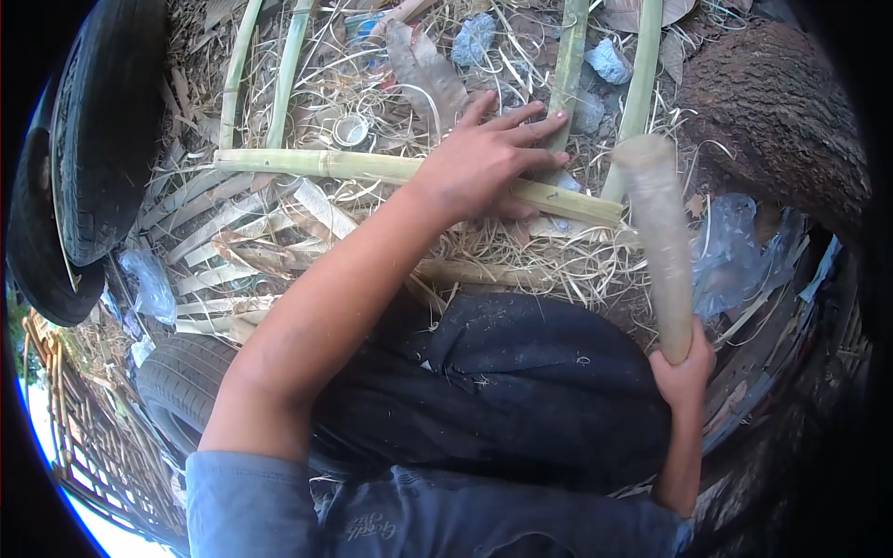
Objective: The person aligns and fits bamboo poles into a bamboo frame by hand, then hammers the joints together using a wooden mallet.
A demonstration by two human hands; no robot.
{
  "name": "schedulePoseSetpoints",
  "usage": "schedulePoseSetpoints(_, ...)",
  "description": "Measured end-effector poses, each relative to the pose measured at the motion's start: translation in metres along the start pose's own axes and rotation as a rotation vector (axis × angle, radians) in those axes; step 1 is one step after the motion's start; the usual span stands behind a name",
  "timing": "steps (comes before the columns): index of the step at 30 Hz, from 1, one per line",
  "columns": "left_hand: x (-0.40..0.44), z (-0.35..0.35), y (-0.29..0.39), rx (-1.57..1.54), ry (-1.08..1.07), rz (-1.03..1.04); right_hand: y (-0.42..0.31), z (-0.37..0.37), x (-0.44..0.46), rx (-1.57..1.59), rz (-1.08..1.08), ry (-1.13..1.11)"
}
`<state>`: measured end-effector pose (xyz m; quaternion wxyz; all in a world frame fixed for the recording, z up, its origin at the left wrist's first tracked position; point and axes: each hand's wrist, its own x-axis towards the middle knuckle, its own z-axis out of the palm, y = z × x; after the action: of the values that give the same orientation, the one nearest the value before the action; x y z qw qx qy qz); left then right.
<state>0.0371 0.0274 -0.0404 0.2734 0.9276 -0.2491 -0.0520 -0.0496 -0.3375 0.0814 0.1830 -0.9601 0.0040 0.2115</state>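
Observation:
My left hand [493, 158] lies across a split bamboo crosspiece [372, 166], its fingers spread. The fingertips reach over an upright bamboo strip [567, 74], and the palm covers part of the crosspiece. Another bamboo strip [642, 93] meets the crosspiece near its right end; two more strips join it at the left. My right hand [684, 367] is closed round the lower end of a thick round wooden stick [660, 242]. The stick points away from me, slightly blurred, with its upper end beside the crosspiece's right end.
Bamboo shavings [586, 265] and dry leaves litter the ground. A tree trunk [772, 112] stands at right, near a clear plastic bag [730, 251]. Tires [112, 130] are at left. A pale stone [609, 61] lies between the strips. Bamboo poles [102, 446] are at lower left.

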Motion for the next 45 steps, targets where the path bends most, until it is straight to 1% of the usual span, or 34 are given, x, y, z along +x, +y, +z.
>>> schedulePoseSetpoints(1, 0.0, 0.0, 0.0, 0.0, 0.002, 0.004, -0.001, -0.002, 0.0, 0.086, 0.037, 0.029)
schedulePoseSetpoints(2, 0.001, 0.0, 0.0, -0.008, 0.001, 0.003, 0.0, -0.002, -0.001, 0.085, 0.037, 0.038)
schedulePoseSetpoints(4, 0.002, -0.001, -0.001, -0.017, 0.002, 0.004, 0.005, -0.001, -0.004, 0.03, -0.105, 0.065)
schedulePoseSetpoints(5, 0.002, -0.001, -0.001, -0.018, 0.003, 0.003, 0.003, -0.001, -0.005, 0.028, -0.103, 0.068)
schedulePoseSetpoints(7, 0.002, 0.0, -0.002, -0.02, 0.008, -0.001, -0.004, -0.002, -0.005, 0.17, -0.146, 0.119)
schedulePoseSetpoints(8, 0.001, 0.001, -0.002, -0.017, 0.015, 0.004, -0.008, -0.003, -0.003, 0.168, -0.147, 0.116)
schedulePoseSetpoints(9, 0.0, 0.001, -0.002, -0.012, 0.021, 0.012, -0.012, -0.003, -0.001, 0.054, -0.116, 0.024)
schedulePoseSetpoints(11, -0.001, 0.002, -0.001, -0.013, 0.019, 0.012, -0.009, -0.003, -0.004, -0.059, -0.081, -0.062)
schedulePoseSetpoints(14, -0.002, 0.005, -0.004, -0.028, 0.031, -0.006, 0.004, 0.0, -0.003, -0.068, -0.149, -0.038)
schedulePoseSetpoints(16, -0.001, 0.004, -0.004, -0.019, 0.034, 0.017, -0.006, -0.002, -0.004, 0.121, -0.083, 0.013)
schedulePoseSetpoints(17, 0.0, 0.003, -0.003, -0.006, 0.031, 0.011, -0.016, -0.005, 0.001, -0.096, -0.044, -0.065)
schedulePoseSetpoints(19, 0.002, 0.002, 0.0, -0.011, 0.032, 0.016, -0.007, -0.005, -0.002, -0.083, -0.067, -0.022)
schedulePoseSetpoints(22, -0.002, 0.003, -0.002, -0.021, 0.003, 0.001, 0.001, -0.004, -0.003, 0.036, -0.157, 0.063)
schedulePoseSetpoints(23, -0.002, 0.003, -0.003, -0.017, 0.006, -0.003, -0.003, -0.004, -0.002, -0.098, -0.094, -0.001)
schedulePoseSetpoints(26, 0.004, 0.0, -0.003, -0.022, 0.053, 0.014, -0.004, -0.006, 0.004, -0.275, -0.008, -0.12)
schedulePoseSetpoints(28, 0.001, 0.0, -0.002, -0.031, 0.015, -0.004, -0.012, -0.006, -0.003, 0.103, -0.107, 0.059)
schedulePoseSetpoints(29, 0.0, 0.002, -0.003, -0.023, 0.024, 0.003, -0.01, -0.004, -0.004, 0.107, -0.1, 0.046)
schedulePoseSetpoints(30, -0.001, 0.002, -0.003, -0.022, 0.019, 0.007, -0.007, -0.003, -0.001, -0.099, -0.058, -0.059)
schedulePoseSetpoints(32, 0.002, 0.0, -0.002, -0.029, 0.019, 0.0, -0.008, -0.004, -0.001, -0.306, -0.016, -0.148)
schedulePoseSetpoints(34, -0.002, 0.002, -0.003, -0.034, 0.007, -0.025, -0.013, -0.006, -0.006, 0.17, -0.129, 0.075)
schedulePoseSetpoints(36, 0.0, 0.001, -0.003, -0.009, 0.017, 0.008, -0.006, -0.001, -0.008, 0.154, -0.13, 0.074)
schedulePoseSetpoints(37, 0.001, 0.003, -0.004, -0.033, 0.057, 0.019, -0.002, 0.001, -0.007, -0.029, -0.063, -0.01)
schedulePoseSetpoints(39, 0.006, 0.0, -0.006, -0.029, 0.054, 0.019, -0.006, -0.009, -0.004, -0.056, 0.029, -0.069)
schedulePoseSetpoints(40, 0.001, 0.0, -0.004, -0.042, 0.026, -0.006, -0.009, -0.007, -0.003, -0.063, 0.016, -0.079)
schedulePoseSetpoints(42, -0.001, 0.001, -0.003, -0.044, 0.017, 0.001, -0.012, -0.001, -0.01, 0.171, -0.102, 0.042)
schedulePoseSetpoints(43, 0.0, 0.0, -0.003, -0.033, 0.013, -0.002, -0.013, 0.0, -0.006, -0.124, -0.023, -0.069)
schedulePoseSetpoints(44, 0.001, -0.001, -0.003, -0.025, 0.013, -0.006, -0.014, -0.003, -0.009, -0.124, -0.022, -0.062)
schedulePoseSetpoints(45, 0.002, -0.002, -0.002, -0.027, 0.022, -0.013, -0.015, -0.006, -0.008, -0.017, -0.04, -0.008)
